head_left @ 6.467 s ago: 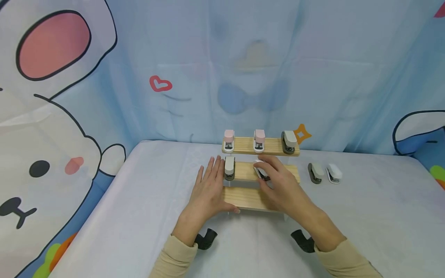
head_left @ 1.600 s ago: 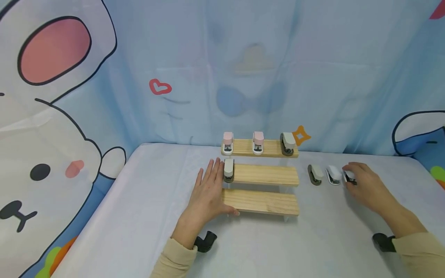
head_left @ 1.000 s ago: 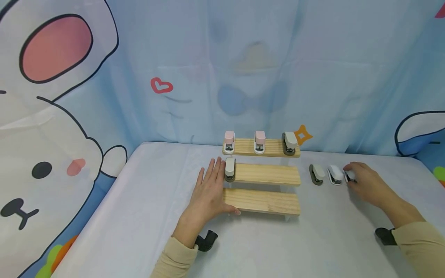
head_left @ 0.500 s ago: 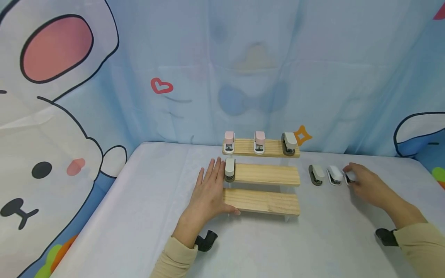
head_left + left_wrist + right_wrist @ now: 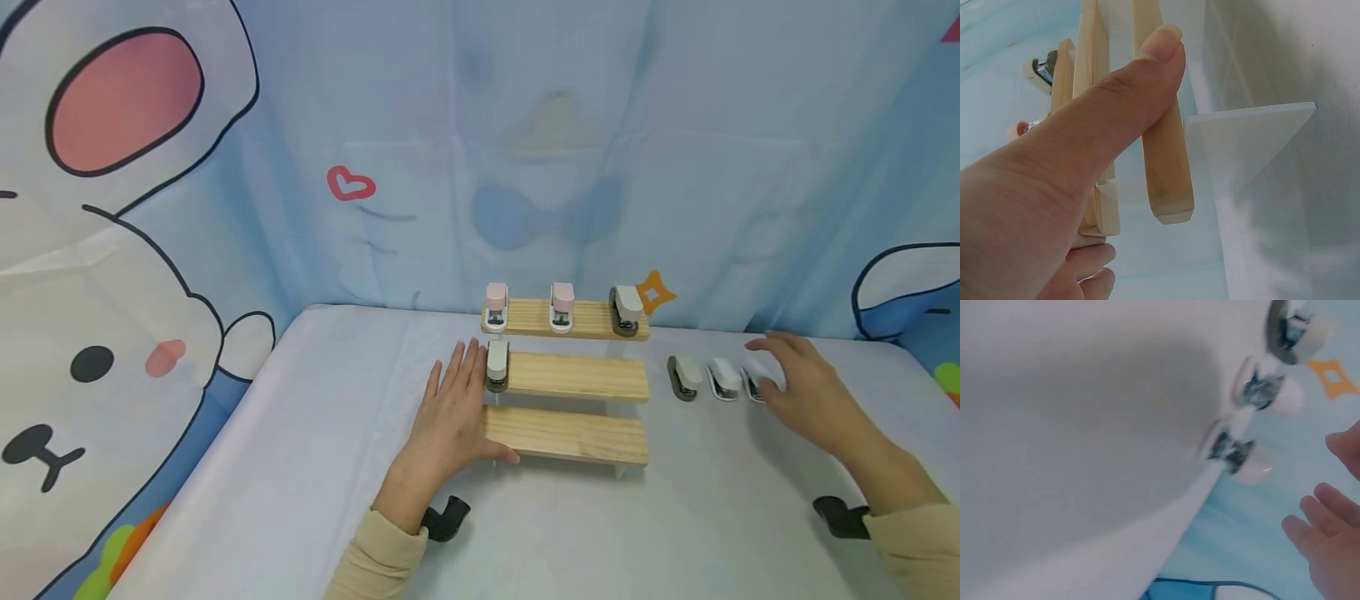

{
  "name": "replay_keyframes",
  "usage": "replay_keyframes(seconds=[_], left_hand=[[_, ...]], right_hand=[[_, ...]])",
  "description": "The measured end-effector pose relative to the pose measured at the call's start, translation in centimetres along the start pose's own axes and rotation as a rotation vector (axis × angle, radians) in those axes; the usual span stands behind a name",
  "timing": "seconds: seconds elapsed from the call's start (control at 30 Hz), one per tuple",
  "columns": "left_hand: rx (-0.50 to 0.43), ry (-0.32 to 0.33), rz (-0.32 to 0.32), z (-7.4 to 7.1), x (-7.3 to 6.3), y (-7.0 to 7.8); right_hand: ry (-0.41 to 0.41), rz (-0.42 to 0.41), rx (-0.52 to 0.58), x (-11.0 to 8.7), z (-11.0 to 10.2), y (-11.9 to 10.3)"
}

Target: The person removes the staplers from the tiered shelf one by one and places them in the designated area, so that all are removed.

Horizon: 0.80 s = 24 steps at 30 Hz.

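Observation:
My left hand (image 5: 444, 429) lies with straight fingers along the left end of a three-tier wooden rack. In the left wrist view its thumb presses over the front of the lowest board (image 5: 1166, 162). Off to the right, my right hand (image 5: 821, 408) hovers with thumb and fingers spread, holding nothing. Just left of it a small white stapler (image 5: 752, 385) stands on the table, partly covered by the thumb. Beside that stand another white stapler (image 5: 723, 377) and a dark-grey and cream one (image 5: 685, 377). A similar grey stapler (image 5: 497, 365) is at the middle board's left end.
Two pink-and-white staplers (image 5: 561, 307) and a grey one (image 5: 627, 310) stand on the top board (image 5: 528, 315). The middle board (image 5: 577, 377) and lowest board (image 5: 566, 435) show bare wood. A blue cartoon curtain (image 5: 420, 208) hangs behind the white-covered table (image 5: 562, 542).
My right hand held a white stapler at the middle board, then set it on the table at the right end of the row. Now it has let go and drawn slightly right. My left hand stays.

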<state>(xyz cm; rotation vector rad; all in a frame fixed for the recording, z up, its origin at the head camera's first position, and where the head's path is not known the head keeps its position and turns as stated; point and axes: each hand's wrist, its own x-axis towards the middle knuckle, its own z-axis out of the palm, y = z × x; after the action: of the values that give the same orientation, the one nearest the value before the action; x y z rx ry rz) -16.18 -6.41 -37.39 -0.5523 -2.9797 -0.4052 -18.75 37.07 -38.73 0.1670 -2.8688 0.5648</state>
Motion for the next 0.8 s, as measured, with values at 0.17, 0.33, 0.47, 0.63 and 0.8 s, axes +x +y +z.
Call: replay_keyframes(seconds=[0.17, 0.33, 0.47, 0.63, 0.8], left_hand=[[0.005, -0.005, -0.003, -0.1, 0.0, 0.0], [0.004, -0.003, 0.001, -0.1, 0.0, 0.0], [0.007, 0.003, 0.004, -0.2, 0.0, 0.1], [0.007, 0.007, 0.008, -0.1, 0.0, 0.1], [0.010, 0.004, 0.005, 0.0, 0.1, 0.1]], right_hand=[[0.070, -0.046, 0.020, -0.6, -0.7, -2.4], [0.137, -0.110, 0.058, -1.4, -1.0, -4.4], [0.182, -0.158, 0.058, -2.0, -0.7, -6.1], [0.229, -0.211, 0.042, -2.6, -0.2, -8.3], [0.273, -0.307, 0.046, -3.1, 0.5, -10.3]])
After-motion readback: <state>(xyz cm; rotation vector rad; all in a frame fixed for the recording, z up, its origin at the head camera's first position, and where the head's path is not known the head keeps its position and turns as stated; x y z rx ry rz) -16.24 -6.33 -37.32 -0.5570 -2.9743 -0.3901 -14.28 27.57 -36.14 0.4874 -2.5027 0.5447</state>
